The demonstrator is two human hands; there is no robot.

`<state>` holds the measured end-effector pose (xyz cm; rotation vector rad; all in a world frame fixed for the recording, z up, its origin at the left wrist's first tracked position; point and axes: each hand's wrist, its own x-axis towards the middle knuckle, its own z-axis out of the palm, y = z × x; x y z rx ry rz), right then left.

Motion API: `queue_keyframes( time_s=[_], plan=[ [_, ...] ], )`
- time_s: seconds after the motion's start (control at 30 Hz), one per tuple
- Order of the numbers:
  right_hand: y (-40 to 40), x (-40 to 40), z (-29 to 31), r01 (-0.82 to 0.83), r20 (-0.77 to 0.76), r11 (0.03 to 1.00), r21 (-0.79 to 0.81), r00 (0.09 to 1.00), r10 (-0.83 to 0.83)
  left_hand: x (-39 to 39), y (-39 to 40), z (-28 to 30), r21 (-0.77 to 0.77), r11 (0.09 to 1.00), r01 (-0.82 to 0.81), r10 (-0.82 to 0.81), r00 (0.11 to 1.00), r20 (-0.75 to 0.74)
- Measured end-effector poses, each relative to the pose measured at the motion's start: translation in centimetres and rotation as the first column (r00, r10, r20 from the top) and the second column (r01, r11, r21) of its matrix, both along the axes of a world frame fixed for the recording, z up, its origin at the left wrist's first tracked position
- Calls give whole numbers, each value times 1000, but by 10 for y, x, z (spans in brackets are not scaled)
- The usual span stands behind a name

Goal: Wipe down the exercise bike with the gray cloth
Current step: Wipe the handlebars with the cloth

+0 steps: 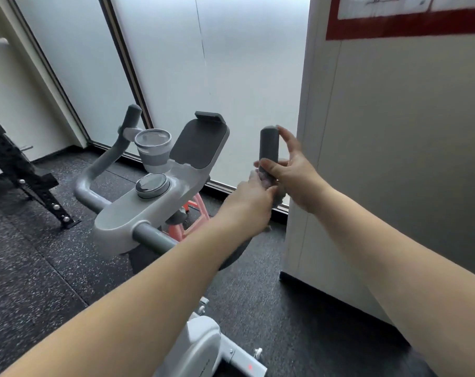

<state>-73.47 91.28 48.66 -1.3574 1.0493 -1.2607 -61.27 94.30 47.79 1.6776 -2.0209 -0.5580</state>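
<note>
**Both hands working the right handlebar grip with the cloth**

Left hand (254,193) is closing around the gray cloth (266,179), pressing it against the lower part of the right handlebar grip (269,144). Right hand (290,170) is pinching the same grip, thumb in front, fingers going behind it, touching the cloth's top edge. The two hands are sitting right together. Most of the cloth is hidden between them; a scrap is hanging below.

The exercise bike (149,210) is standing centre, on the near side of the frosted glass wall. On its console: a round dial (152,185), a cup (153,151) in the holder, a tablet stand (199,144) to the right. The left grip (131,115) is pointing up, far left. A white wall panel (394,159) is just right of the hands. Speckled dark floor (35,268) underneath.
</note>
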Motion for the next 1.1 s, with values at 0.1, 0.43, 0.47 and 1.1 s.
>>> queue_keyframes(
  time_s=[0.1,0.43,0.47,1.1],
  plan=[
    [10,4,-7,12,-57,1000,-9,998,-12,3,15,-16,-51,998,26,-23,997,70],
    [35,19,-32,120,-87,975,185,991,-106,93,43,11,107,925,365,-374,922,94],
    [38,23,-32,128,-74,969,209,991,-115,82,37,10,84,941,329,-332,943,22],
    [113,75,-45,356,-147,924,136,930,-337,147,32,-20,-148,889,434,-391,886,251]
  ],
)
